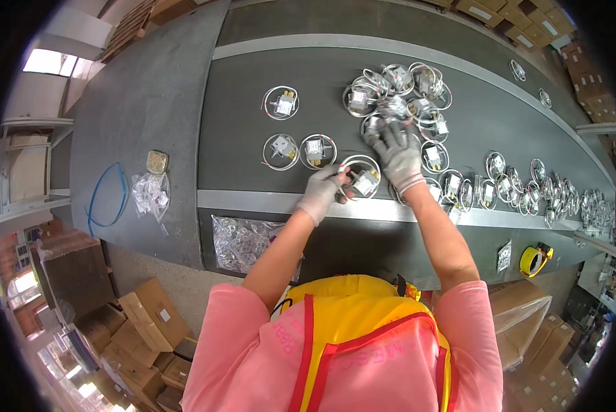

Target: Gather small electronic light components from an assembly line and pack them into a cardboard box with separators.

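My gloved left hand (321,191) pinches the wire ring of a coiled thermostat (366,181), a small metal box with a white label and brass-coloured terminals inside a loop of thin white tube. It is held over the near rail of the dark work surface. My gloved right hand (398,156) lies on the near edge of a heap of similar coiled thermostats (395,106), fingers spread and pointing away from me. To the left, three single units lie apart: a far one (281,103), a near one (280,151) and another (318,151) beside my left hand.
More coiled units (504,185) trail along the rail to the right. A plastic bag of small metal parts (242,244) lies near me. On the left table are a blue strap (107,196) and a clear bag (150,194). A yellow tape roll (531,261) sits right; cardboard boxes (153,316) stand below.
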`<action>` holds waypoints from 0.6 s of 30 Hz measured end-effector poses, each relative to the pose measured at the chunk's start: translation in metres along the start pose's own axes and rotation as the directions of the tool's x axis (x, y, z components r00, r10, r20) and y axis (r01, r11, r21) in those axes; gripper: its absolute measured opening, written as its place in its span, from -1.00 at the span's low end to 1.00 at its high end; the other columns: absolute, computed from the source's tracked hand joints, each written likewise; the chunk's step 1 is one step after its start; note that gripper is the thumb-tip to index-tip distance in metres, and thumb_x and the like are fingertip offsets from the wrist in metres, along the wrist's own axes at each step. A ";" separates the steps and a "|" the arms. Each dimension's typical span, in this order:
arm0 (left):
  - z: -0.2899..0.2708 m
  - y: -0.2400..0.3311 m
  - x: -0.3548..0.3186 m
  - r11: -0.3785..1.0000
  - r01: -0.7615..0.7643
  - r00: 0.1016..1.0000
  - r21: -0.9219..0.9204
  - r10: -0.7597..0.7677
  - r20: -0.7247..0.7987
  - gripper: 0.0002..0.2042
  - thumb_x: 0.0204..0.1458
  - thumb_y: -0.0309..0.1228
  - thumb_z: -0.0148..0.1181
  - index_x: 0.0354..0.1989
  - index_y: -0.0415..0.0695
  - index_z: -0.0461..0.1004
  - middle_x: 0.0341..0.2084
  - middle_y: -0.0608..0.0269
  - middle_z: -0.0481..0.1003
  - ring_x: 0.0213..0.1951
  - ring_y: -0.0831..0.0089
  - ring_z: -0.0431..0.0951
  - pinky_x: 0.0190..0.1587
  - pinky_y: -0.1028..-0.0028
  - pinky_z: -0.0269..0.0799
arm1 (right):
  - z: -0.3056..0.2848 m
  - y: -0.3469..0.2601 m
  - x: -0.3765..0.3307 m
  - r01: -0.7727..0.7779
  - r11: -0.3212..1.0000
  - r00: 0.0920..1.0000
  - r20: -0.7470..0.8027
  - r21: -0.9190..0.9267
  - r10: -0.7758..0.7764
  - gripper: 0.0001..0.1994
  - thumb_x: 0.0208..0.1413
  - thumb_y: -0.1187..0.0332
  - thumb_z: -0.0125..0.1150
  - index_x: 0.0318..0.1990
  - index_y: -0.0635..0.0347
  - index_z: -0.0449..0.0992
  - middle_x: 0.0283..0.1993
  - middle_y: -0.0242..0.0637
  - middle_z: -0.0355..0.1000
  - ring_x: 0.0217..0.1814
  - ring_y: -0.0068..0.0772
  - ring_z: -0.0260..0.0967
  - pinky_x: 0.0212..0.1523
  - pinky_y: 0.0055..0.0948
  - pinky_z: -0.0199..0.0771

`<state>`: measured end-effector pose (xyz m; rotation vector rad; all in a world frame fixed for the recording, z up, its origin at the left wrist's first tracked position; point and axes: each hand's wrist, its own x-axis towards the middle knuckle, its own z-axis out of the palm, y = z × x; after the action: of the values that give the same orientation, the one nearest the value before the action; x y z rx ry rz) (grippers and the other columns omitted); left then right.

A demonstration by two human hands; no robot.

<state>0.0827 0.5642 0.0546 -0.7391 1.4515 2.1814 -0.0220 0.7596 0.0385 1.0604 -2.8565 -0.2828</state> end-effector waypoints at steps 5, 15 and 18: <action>-0.013 -0.001 0.015 0.583 -0.357 0.742 0.730 0.651 -0.158 -0.83 0.07 -0.49 0.13 -0.15 -0.17 0.51 -0.27 0.18 0.51 -0.35 0.37 0.56 -0.25 0.43 0.48 | -0.014 0.045 -0.025 -0.338 0.938 0.920 0.180 -0.082 0.347 -0.56 0.09 0.32 -0.02 0.17 -0.19 0.33 0.26 -0.25 0.23 0.38 -0.12 0.04 0.36 0.14 -0.22; -0.103 0.053 0.026 0.688 0.088 0.732 0.720 0.446 -0.515 -0.49 -0.14 -0.49 0.33 0.06 -0.25 0.38 -0.24 0.05 0.51 -0.18 0.17 0.53 -0.05 0.35 0.42 | -0.036 -0.045 -0.055 -0.238 0.925 0.970 0.127 0.297 0.209 -0.56 0.03 0.07 0.11 0.03 0.05 0.40 0.12 -0.17 0.31 0.21 -0.12 0.15 0.20 -0.11 0.11; -0.113 0.046 0.023 0.859 -0.152 0.727 0.489 0.432 -0.533 -0.59 -0.17 -0.55 0.34 -0.08 -0.28 0.43 -0.32 0.12 0.53 -0.25 0.39 0.53 -0.15 0.44 0.43 | -0.039 -0.073 -0.063 0.146 0.914 0.989 -0.061 0.379 -0.132 -0.55 -0.01 0.22 0.08 0.08 0.07 0.37 0.20 -0.18 0.25 0.34 -0.07 0.04 0.26 -0.07 0.12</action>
<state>0.0594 0.4435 0.0371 -1.2134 2.4410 1.7741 0.0777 0.7408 0.0617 1.3176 -2.8763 0.3008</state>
